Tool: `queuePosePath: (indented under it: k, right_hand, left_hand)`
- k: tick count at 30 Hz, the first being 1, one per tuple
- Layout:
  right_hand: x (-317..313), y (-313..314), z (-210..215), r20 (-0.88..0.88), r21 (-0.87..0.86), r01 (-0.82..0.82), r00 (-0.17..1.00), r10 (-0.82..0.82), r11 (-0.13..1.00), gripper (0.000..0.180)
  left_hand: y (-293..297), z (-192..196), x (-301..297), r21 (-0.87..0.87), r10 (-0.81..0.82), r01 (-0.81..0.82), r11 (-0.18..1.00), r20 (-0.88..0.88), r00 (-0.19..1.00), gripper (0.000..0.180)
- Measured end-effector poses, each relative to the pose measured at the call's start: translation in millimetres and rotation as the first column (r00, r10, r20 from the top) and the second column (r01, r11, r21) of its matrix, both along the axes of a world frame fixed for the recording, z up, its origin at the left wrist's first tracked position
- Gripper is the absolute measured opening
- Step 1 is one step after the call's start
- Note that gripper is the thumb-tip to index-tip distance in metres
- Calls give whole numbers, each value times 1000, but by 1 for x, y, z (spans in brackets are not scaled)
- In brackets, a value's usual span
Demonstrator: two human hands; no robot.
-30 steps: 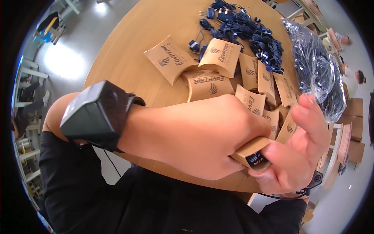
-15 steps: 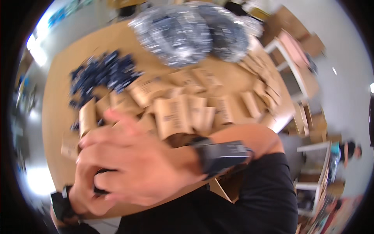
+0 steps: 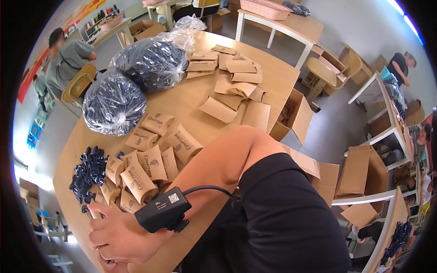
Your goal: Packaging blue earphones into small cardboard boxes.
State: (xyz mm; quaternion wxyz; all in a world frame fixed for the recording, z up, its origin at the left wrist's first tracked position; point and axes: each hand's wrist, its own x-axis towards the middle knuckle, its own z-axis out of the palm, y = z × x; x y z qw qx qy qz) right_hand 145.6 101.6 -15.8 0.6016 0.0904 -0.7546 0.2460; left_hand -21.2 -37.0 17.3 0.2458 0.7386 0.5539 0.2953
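Note:
My right hand (image 3: 122, 235) is at the table's near left edge, its arm crossing in front of me. Its fingers are curled closed, and whatever they hold is hidden. Just below it, a small part of my left hand (image 3: 116, 267) shows at the lower edge, its fingers mostly covered. A black boxy device (image 3: 165, 210) with a cable is on my right wrist. Beyond the hands stand several brown cardboard pillow boxes (image 3: 138, 183). Left of them lies a pile of dark blue strap-like pieces (image 3: 89, 173).
Two clear plastic bags (image 3: 114, 102) of dark items sit on the table's far left. More flattened brown boxes (image 3: 241, 79) are spread at its far side. Open cartons (image 3: 298, 116) stand off the right edge. People (image 3: 75, 57) are at left and right.
The view has swung to the right and sharpened, so the bags now appear farther left. Both hands now appear lower in the picture, with my left hand mostly out of sight.

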Motion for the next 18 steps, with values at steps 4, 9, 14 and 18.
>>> queuePosePath:
  k: [4,9,14,18]
  right_hand:
    - [4,5,5,-22,57,35,999,-34,998,6]
    - [-1,6,5,-13,97,50,999,-49,994,8]
    - [0,0,2,23,-28,-137,990,138,990,7]
    - [-1,-4,0,101,-65,-219,969,225,974,10]
  left_hand:
    - [-1,2,-1,-3,2,-2,1000,-1,1000,59]
    - [-1,1,6,6,2,-3,1000,9,1000,59]
    - [-5,-8,14,4,-13,13,1000,24,1000,58]
    - [-7,-16,15,21,-35,34,999,49,998,58]
